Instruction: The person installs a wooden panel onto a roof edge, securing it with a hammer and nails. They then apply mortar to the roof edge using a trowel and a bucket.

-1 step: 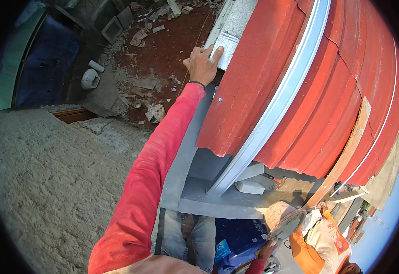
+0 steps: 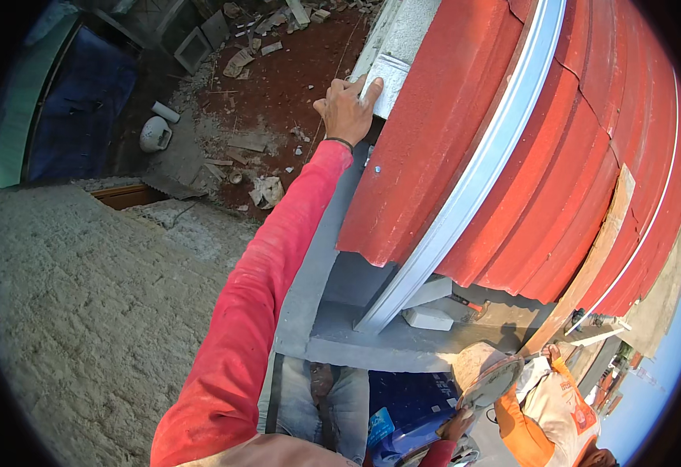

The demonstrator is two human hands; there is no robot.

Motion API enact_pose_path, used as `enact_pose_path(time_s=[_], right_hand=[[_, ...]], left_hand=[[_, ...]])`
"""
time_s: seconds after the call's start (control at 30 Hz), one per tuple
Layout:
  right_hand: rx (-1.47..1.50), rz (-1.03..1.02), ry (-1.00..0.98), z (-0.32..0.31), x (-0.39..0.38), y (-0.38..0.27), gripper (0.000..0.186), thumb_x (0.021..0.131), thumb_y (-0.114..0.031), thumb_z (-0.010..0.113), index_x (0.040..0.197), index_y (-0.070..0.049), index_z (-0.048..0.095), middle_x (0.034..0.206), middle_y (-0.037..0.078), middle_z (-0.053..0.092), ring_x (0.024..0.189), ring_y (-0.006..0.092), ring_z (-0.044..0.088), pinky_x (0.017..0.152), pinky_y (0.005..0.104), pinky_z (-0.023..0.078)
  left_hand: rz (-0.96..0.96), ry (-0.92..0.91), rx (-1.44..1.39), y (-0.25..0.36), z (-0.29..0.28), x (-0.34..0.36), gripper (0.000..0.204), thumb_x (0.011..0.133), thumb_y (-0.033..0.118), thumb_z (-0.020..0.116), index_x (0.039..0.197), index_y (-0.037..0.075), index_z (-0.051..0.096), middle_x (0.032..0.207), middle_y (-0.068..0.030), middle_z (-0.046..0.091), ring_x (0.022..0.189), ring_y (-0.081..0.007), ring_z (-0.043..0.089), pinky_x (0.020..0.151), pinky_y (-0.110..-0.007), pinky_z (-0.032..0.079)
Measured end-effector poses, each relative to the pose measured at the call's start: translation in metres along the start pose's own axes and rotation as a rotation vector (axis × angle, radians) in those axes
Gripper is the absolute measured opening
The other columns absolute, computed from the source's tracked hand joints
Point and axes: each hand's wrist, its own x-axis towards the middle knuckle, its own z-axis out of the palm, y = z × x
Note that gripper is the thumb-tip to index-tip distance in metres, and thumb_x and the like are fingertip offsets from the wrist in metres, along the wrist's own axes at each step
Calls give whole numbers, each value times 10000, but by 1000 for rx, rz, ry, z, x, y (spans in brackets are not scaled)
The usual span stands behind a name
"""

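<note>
My left hand (image 2: 346, 110) reaches far forward on a red-sleeved arm. It grips the end of a silvery-white strip (image 2: 388, 84) along the roof's edge, thumb on top and fingers over the outer side. Right beside it begin the red corrugated roof sheets (image 2: 391, 183). My right hand (image 2: 456, 425) shows low in the picture, just above its red cuff. It is close to the rim of a round tan-and-grey thing (image 2: 490, 377) that looks like a brimmed hat or a bowl. Its fingers are partly hidden, and I cannot make out what they hold.
A pale blue metal channel (image 2: 465, 187) crosses the roof sheets. White blocks (image 2: 427, 317) and a red-handled tool (image 2: 467, 303) lie on the grey ledge. A wooden plank (image 2: 585, 261) leans at right, near a person in orange (image 2: 562, 412). Far below is rubble-strewn ground (image 2: 278, 93).
Almost nothing differs. The view has shifted very slightly, and my left hand keeps its grip on the strip.
</note>
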Motion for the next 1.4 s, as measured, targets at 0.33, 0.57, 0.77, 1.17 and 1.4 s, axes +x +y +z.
enact_pose_path(time_s=[0.33, 0.57, 0.77, 1.17, 1.4], right_hand=[[164, 117, -40, -1, -51, -90, 582, 1039, -459, 535, 1368, 8, 422, 1058, 147, 610, 685, 179, 549, 525, 309, 447], [100, -74, 25, 1, -6, -14, 601, 1033, -437, 552, 1308, 92, 472, 1168, 239, 582, 962, 309, 581, 822, 393, 487], [122, 56, -5, 0, -37, -65, 562, 1035, -465, 546, 1207, 66, 482, 949, 143, 553, 789, 225, 517, 714, 377, 459], [158, -234, 94, 11, -29, -43, 505, 1050, -421, 537, 1199, 57, 477, 1066, 208, 564, 945, 316, 552, 873, 433, 471], [150, 137, -84, -24, -62, -114, 449, 1043, -425, 531, 1164, 6, 502, 915, 171, 623, 814, 350, 615, 791, 478, 484]], left_hand=[[29, 77, 105, 13, 2, -6, 532, 1013, 526, 535, 1333, 128, 685, 1045, -102, 610, 1045, -253, 555, 934, -452, 297], [108, -210, -100, -12, -26, 9, 711, 1007, 498, 553, 1575, 111, 373, 1477, -156, 476, 1326, -306, 479, 1091, -505, 254], [410, -360, -111, -16, -41, -8, 824, 963, 316, 677, 1629, 155, 221, 1666, -117, 289, 1495, -316, 350, 1195, -557, 249], [301, -247, 18, -2, -29, -17, 807, 927, 289, 703, 1612, 174, 291, 1632, -71, 372, 1478, -283, 389, 1217, -576, 236], [219, -307, 78, 1, -30, -16, 814, 932, 330, 702, 1619, 227, 280, 1644, -56, 353, 1496, -285, 362, 1224, -615, 174]])
